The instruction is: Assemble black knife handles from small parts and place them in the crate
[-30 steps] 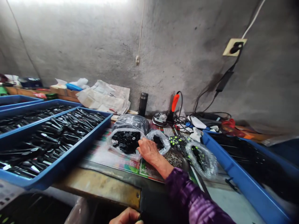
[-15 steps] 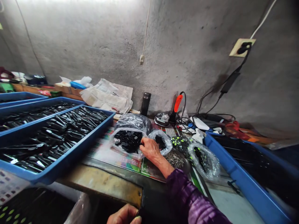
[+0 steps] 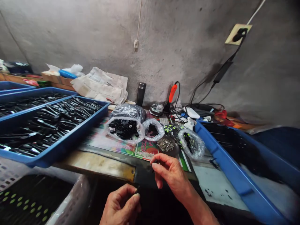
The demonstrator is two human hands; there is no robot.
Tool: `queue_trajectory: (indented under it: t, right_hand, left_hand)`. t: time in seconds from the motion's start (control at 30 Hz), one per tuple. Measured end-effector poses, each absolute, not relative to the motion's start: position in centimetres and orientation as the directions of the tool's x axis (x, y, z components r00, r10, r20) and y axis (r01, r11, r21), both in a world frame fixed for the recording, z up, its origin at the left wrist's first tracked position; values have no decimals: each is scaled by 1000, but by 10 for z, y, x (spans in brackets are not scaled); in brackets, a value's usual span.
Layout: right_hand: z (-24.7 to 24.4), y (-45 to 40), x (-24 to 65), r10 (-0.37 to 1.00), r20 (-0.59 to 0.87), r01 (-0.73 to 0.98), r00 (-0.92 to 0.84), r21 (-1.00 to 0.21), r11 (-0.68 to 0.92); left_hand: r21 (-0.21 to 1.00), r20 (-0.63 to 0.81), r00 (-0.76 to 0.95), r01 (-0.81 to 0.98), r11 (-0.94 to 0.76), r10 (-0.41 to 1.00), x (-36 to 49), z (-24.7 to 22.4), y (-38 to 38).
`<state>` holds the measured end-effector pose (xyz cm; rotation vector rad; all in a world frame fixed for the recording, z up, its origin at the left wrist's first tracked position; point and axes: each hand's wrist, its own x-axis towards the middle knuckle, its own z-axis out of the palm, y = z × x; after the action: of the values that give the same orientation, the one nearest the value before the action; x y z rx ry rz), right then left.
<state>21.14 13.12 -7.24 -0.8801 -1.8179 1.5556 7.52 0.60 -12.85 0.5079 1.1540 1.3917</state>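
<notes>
**Left hand**: clenched, with the thumb and fingertips closed on a small dark piece; its exact kind is too small to be told.

**Right hand**: raised, with the thumb and forefinger pinched on a second small dark piece, the other fingers curled.

**Location of held pieces:** both are held in front of the bench, over its dark front edge, and are kept well apart.

**Nearest items:** a heap of small metal pins is placed in a shallow dish just beyond the right hand. Three clear plastic bags are set beside it: a large bag of black parts, a small bag of black parts, and a bag of dark parts with green marks.

**Work surface:** a printed mat is laid over the bench.

**Left side:** a blue tray of long dark metal tools is set on the bench, and a black perforated crate is placed below it.

**Right side:** a blue tray of dark rods is placed beside the mat.

**Rear:** a black flask and an orange-handled tool are stood against a concrete wall.
</notes>
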Motion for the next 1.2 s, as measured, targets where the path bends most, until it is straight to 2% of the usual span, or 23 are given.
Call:
queue_trajectory:
  t: [0.13,0.37,0.77,0.9,1.2]
  right_hand:
    - [-84,110,230,826,6,27,-563,-999,26]
    - [-97,93,247,858,3,-28,-514,-1000,-13]
    - [-102,79,256,915,83,-19,-395,-996,82]
    - [-104,74,255,928,57,-24,-369,-998,51]
    - [-108,71,247,930,-52,-104,-363,-990,-96]
  left_hand:
    - [836,-324,-159,-510,203,933,86,-121,2]
    - [858,-287,-33,-454,242,957,95,-129,0]
    - [886,-285,-33,-391,250,958,109,-126,-3]
    - [895,-283,-80,-381,233,956,112,-122,-6]
    - [940,-215,-36,-277,197,976,109,-124,-6]
